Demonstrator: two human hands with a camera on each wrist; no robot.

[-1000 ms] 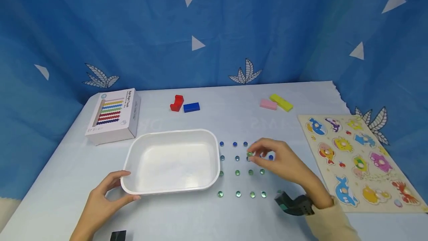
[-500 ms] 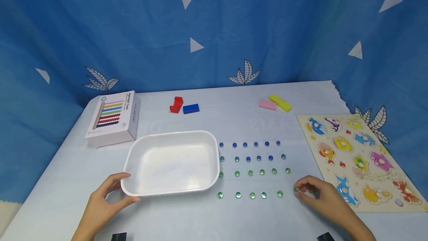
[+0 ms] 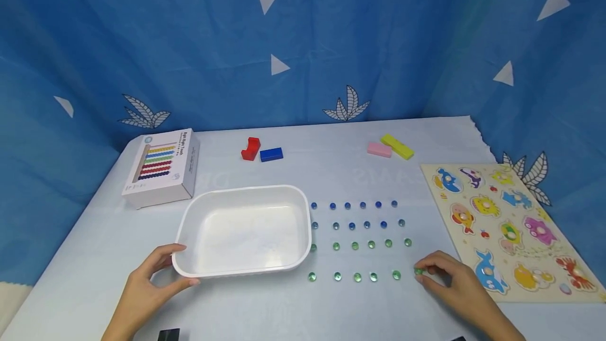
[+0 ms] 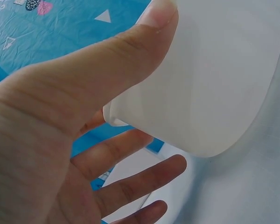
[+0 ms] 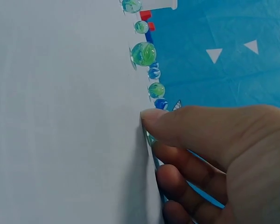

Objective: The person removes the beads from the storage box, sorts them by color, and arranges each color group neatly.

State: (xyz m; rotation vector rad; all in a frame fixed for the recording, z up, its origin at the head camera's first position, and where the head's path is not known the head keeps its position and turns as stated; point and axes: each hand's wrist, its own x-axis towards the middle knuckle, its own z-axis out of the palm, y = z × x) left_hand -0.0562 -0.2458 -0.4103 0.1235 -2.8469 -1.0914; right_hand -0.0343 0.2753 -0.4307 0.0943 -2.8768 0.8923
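My left hand point(image 3: 144, 288) grips the lower left corner of a white plastic tray point(image 3: 241, 269), thumb at its front and index finger at its left side. In the left wrist view the thumb lies along the tray's wall point(image 4: 210, 88), while the lower fingers spread apart from it. On the right, my right hand point(image 3: 456, 283) pinches a green glass marble point(image 3: 418, 271) against the table at the end of the front row. Thumb and finger mostly hide that marble point(image 5: 150, 137) in the right wrist view. Green marbles point(image 3: 396, 275) and blue marbles point(image 3: 378, 204) lie in rows beside the tray.
An abacus box point(image 3: 161, 167) stands at the back left. Behind the tray lie a red block point(image 3: 251, 149) and a blue block point(image 3: 271, 154); pink point(image 3: 379, 150) and yellow blocks point(image 3: 397, 147) lie farther right. A sea-animal puzzle board point(image 3: 502, 225) covers the right side.
My right hand has moved from above the blue rows to the front row's right end, carrying the green marble down to the table. The left hand has stayed at the tray's corner.
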